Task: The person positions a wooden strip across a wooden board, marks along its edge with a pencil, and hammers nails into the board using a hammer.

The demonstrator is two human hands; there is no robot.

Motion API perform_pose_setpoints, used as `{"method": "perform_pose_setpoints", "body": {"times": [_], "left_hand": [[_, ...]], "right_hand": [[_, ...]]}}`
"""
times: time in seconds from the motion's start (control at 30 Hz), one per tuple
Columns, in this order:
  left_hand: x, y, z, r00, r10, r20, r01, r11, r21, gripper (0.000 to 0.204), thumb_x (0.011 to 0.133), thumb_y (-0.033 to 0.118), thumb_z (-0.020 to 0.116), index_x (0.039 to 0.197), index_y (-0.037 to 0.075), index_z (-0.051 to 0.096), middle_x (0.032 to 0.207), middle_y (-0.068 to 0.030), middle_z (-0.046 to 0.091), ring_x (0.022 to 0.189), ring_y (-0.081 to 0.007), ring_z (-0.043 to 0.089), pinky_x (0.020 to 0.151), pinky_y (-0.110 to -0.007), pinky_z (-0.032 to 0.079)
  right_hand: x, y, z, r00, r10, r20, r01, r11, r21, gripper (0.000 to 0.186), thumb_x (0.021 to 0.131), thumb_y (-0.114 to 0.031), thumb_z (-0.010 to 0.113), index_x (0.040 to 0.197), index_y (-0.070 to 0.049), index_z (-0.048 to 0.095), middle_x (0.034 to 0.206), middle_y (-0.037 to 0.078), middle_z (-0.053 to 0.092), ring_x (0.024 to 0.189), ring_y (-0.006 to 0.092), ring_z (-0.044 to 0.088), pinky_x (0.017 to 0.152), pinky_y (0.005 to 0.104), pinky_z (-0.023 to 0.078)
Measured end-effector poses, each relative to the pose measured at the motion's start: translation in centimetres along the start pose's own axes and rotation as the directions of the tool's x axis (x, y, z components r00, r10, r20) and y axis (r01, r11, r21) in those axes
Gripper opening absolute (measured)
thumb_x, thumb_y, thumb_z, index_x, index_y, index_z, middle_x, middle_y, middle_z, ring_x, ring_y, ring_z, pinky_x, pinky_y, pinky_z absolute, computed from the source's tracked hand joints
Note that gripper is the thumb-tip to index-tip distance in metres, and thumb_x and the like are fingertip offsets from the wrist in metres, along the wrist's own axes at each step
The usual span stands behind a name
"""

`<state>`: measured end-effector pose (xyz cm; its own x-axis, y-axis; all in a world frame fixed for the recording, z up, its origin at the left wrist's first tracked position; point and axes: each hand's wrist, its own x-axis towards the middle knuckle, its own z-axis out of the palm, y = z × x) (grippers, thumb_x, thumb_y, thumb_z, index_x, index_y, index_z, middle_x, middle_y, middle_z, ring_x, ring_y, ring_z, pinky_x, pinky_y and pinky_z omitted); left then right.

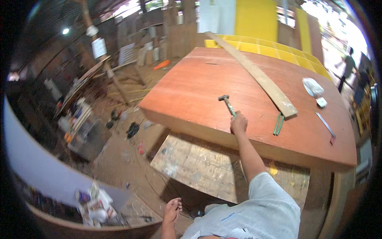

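My right hand (239, 122) is wrapped around the handle of a hammer (227, 104). The hammer's metal head is over the near part of a large reddish-brown wooden panel (191, 93) with a thick front edge; whether it touches the surface I cannot tell. Low in the picture, my left hand (172, 210) hangs away from the panel with its fingers curled together. Anything in those fingers is too small to make out. Right of the hammer, a long wooden plank (258, 75) lies slantwise across the panel, and two green strips (278, 124) lie by its near end.
On the panel's right lie a plastic bag (313, 87), a small white object (321, 102) and a thin metal tool with a red end (326, 124). A paint-spotted bench (199, 163) stands below the front edge. Behind is a yellow gridded frame (278, 51); a person (348, 67) stands far right.
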<state>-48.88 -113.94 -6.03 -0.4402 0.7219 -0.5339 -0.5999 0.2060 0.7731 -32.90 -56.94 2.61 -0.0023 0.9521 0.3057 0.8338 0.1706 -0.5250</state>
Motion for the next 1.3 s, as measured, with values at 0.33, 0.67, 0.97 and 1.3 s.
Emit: {"method": "perform_pose_setpoints", "body": {"times": [0.33, 0.67, 0.97, 1.3], "left_hand": [[18.3, 19.6, -11.2, 0.996, 0.056, 0.065, -0.054, 0.998, -0.030, 0.022, 0.115, 0.028, 0.060, 0.118, 0.006, 0.065, 0.093, -0.0046, 0.069, 0.075, -0.0156, 0.065, 0.067, -0.030, 0.055], [40.4, 38.7, -6.8, 0.907, 0.029, 0.419, -0.232, 0.866, 0.442, 0.016, 0.117, 0.022, 0.053, 0.115, 0.008, 0.060, 0.088, -0.0070, 0.071, 0.065, -0.0102, 0.060, 0.056, -0.026, 0.050], [57.1, 49.6, 6.4, 0.637, 0.105, 0.764, -0.631, 0.640, 0.438, 0.020, 0.115, 0.016, 0.053, 0.108, -0.001, 0.062, 0.080, -0.0064, 0.067, 0.066, -0.0125, 0.062, 0.058, -0.032, 0.053], [69.8, 52.3, 14.4, 0.264, 0.131, 0.956, -0.944, 0.241, 0.227, 0.014, 0.107, 0.015, 0.058, 0.113, 0.004, 0.064, 0.105, -0.0256, 0.072, 0.096, -0.0452, 0.072, 0.083, -0.053, 0.056]], "right_hand": [[-0.7, -4.3, 3.1, 0.977, -0.016, -0.215, 0.015, 1.000, -0.008, 0.028, 0.096, -0.017, 0.077, 0.118, -0.002, 0.069, 0.116, 0.021, 0.062, 0.115, 0.0410, 0.059, 0.099, 0.0524, 0.051], [-1.1, -7.1, 3.6, 0.970, 0.038, -0.240, -0.066, 0.992, -0.107, 0.025, 0.095, -0.018, 0.077, 0.113, -0.001, 0.071, 0.113, 0.023, 0.064, 0.111, 0.0424, 0.059, 0.097, 0.0523, 0.051], [-0.8, -12.7, 11.1, 0.880, 0.210, -0.426, -0.322, 0.924, -0.209, 0.030, 0.095, -0.018, 0.079, 0.117, -0.001, 0.070, 0.122, 0.023, 0.062, 0.119, 0.0440, 0.056, 0.104, 0.0542, 0.047], [1.6, -29.3, 26.4, 0.657, 0.465, -0.593, -0.690, 0.689, -0.224, 0.046, 0.100, -0.018, 0.069, 0.133, 0.010, 0.054, 0.140, 0.029, 0.056, 0.141, 0.0465, 0.047, 0.130, 0.0566, 0.027]]}}
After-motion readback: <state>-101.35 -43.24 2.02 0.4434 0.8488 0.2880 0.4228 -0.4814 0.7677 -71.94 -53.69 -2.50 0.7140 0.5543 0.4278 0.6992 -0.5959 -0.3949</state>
